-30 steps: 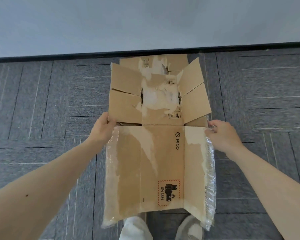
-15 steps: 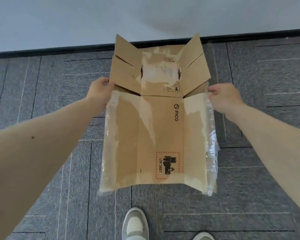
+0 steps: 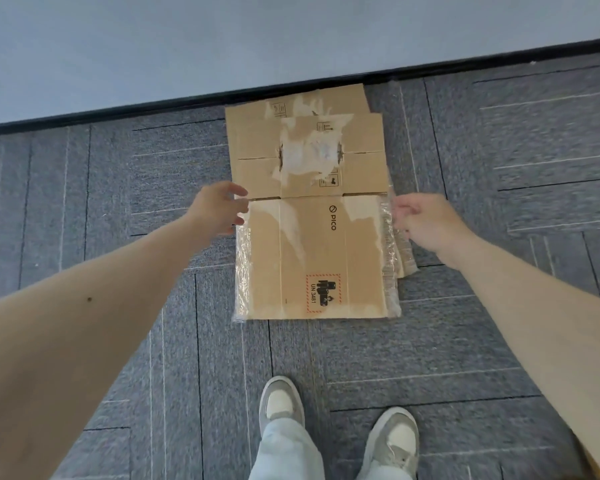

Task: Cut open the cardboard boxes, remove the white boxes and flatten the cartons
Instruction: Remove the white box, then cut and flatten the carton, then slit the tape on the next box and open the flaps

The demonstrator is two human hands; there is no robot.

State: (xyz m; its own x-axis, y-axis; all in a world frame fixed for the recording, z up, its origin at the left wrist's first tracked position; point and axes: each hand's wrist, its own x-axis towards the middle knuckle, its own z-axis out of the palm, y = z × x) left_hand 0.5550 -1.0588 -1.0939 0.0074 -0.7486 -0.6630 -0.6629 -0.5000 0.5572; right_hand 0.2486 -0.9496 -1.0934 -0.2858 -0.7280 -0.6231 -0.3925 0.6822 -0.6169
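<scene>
A flattened brown carton [image 3: 312, 237] with a PICO mark, a red-framed UN 3481 label and clear tape along both side edges lies on the grey carpet, near the wall. It rests on top of another flattened carton [image 3: 250, 129], whose far edge and left side show behind it. My left hand [image 3: 219, 207] hovers at the top carton's left edge with loose fingers, holding nothing. My right hand [image 3: 426, 223] hangs beside the right taped edge, fingers relaxed and off the cardboard. No white box is in view.
A pale wall with a black skirting strip [image 3: 187, 102] runs just behind the cartons. Grey carpet tiles [image 3: 118, 202] spread left and right. My two feet in grey and white shoes [image 3: 281, 400] stand just in front of the stack.
The carton I held up by both sides now lies flat on the stack with its flaps spread. Both hands have let go of it and sit just off its edges.
</scene>
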